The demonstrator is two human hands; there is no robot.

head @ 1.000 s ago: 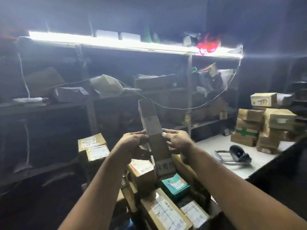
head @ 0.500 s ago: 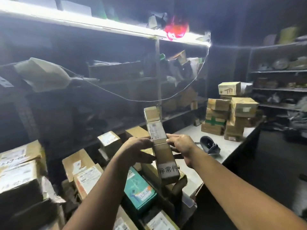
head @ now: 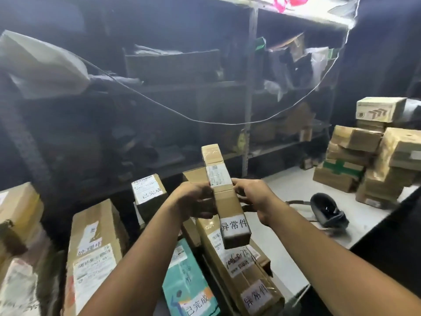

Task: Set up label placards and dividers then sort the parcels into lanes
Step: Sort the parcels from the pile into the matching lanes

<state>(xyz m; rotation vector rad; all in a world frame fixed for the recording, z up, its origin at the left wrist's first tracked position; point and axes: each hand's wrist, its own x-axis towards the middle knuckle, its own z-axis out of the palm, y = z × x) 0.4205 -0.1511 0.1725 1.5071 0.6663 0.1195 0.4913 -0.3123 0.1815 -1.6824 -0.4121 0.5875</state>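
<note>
Parcel: your long narrow carton, tagged 异常件 at its near end, is in the air in front of you, above the parcels beside the tabletop.
Hands: your left hand and right hand grip it at mid-length from opposite sides.
Axis: it runs away from you, far end tilted up, tagged end low.
Below: a longer carton with the same 异常件 tag lies just under that near end, probably the matching lane.
Sides: your right hand is toward the tabletop; your left is above the teal parcel marked 已完成.
</note>
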